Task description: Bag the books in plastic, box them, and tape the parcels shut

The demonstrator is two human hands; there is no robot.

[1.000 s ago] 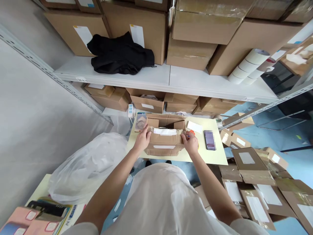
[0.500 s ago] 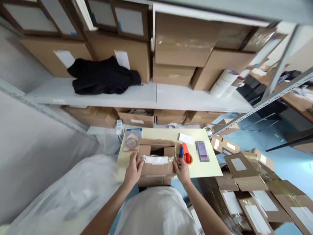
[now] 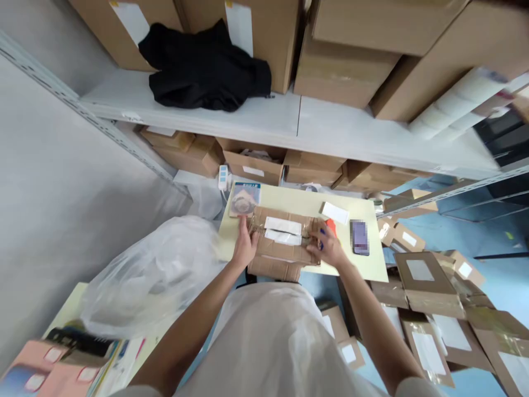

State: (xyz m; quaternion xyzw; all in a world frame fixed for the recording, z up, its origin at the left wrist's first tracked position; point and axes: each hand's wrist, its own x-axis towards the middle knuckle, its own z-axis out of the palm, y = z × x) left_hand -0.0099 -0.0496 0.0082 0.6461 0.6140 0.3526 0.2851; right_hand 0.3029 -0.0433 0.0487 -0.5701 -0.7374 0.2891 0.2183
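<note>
A brown cardboard box (image 3: 281, 252) lies near the table's front edge. Its top flaps are down, with a white label split along the seam between them. My left hand (image 3: 245, 246) grips the box's left end, thumb over the top. At the right end, my right hand (image 3: 332, 248) holds the box with bent fingers on the top edge. Just beyond that hand, partly hidden, is a red and blue tape dispenser (image 3: 331, 226); a bit of blue shows between the fingers. A lower front flap (image 3: 273, 269) hangs out toward me.
On the pale yellow table (image 3: 367, 270) lie a picture booklet (image 3: 244, 198), a white card (image 3: 335, 213) and a phone (image 3: 359, 237). A shelf (image 3: 330, 127) with boxes and black cloth (image 3: 206, 69) spans behind. Plastic wrap (image 3: 152, 270) bulges left; labelled cartons (image 3: 425, 275) pile right.
The box's opening has been covered as its flaps came down. My right hand has shifted over the box's right end. The view has tilted down, showing more at lower left.
</note>
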